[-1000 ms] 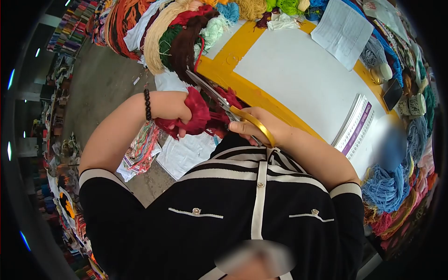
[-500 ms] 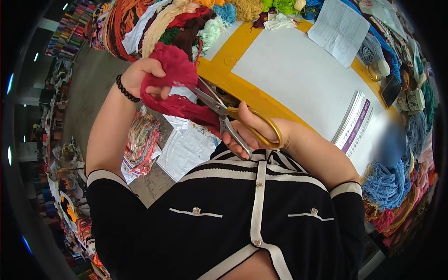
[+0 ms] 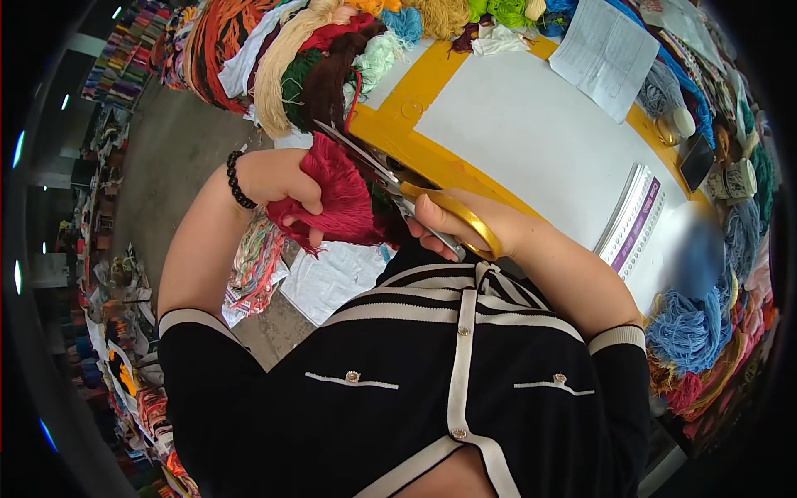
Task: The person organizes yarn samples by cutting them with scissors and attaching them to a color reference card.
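My left hand [image 3: 290, 187], with a black beaded bracelet on its wrist, is wrapped round a bunch of crimson yarn [image 3: 340, 195] whose strands fan out toward the scissors. My right hand [image 3: 444, 224] grips the gold-handled scissors [image 3: 378, 170] by their loops. The long metal blades point up and left, just above the crimson yarn. A narrow gap shows between the blades. Whether they touch any strand cannot be made out.
Beyond my hands is a white table with a yellow border [image 3: 473, 166]. It bears a written sheet [image 3: 603, 58], a spiral notebook [image 3: 631, 220], a phone [image 3: 696, 162] and blue yarn [image 3: 689, 328]. Coloured skeins [image 3: 278, 75] line its far edge. White bags [image 3: 336, 278] lie below at left.
My left hand has moved down and turned, and the yarn now spreads below the blades instead of at their tips. The scissors have tilted and their blades are closer together.
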A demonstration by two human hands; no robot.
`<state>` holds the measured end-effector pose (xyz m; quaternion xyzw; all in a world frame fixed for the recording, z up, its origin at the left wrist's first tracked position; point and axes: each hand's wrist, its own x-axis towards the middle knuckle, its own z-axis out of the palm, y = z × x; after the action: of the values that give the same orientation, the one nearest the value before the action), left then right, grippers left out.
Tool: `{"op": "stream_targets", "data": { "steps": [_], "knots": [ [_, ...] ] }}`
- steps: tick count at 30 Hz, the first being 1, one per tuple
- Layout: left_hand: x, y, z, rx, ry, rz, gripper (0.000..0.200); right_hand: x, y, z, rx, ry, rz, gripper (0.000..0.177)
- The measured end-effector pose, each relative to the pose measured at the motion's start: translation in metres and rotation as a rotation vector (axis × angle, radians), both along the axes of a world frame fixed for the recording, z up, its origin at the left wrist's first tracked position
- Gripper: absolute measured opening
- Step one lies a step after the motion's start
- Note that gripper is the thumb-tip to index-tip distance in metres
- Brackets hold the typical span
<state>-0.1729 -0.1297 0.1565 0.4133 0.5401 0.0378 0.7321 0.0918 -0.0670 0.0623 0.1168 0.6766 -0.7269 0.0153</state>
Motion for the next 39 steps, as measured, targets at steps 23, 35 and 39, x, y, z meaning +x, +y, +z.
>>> {"op": "stream_targets", "data": {
  "steps": [23, 35, 39],
  "knots": [
    [0.042, 0.002, -0.055, -0.073, -0.262, 0.037, 0.021, -0.006, 0.016, 0.011, 0.165, 0.219, -0.780, 0.032],
    [-0.031, -0.011, -0.040, 0.171, -0.270, 0.231, 0.026, 0.042, 0.064, -0.001, 0.600, -0.127, -1.032, 0.027],
    [-0.049, -0.009, -0.025, 0.180, -0.229, 0.453, 0.036, 0.040, 0.053, -0.011, 1.011, -0.395, -0.955, 0.028]
  ]
}}
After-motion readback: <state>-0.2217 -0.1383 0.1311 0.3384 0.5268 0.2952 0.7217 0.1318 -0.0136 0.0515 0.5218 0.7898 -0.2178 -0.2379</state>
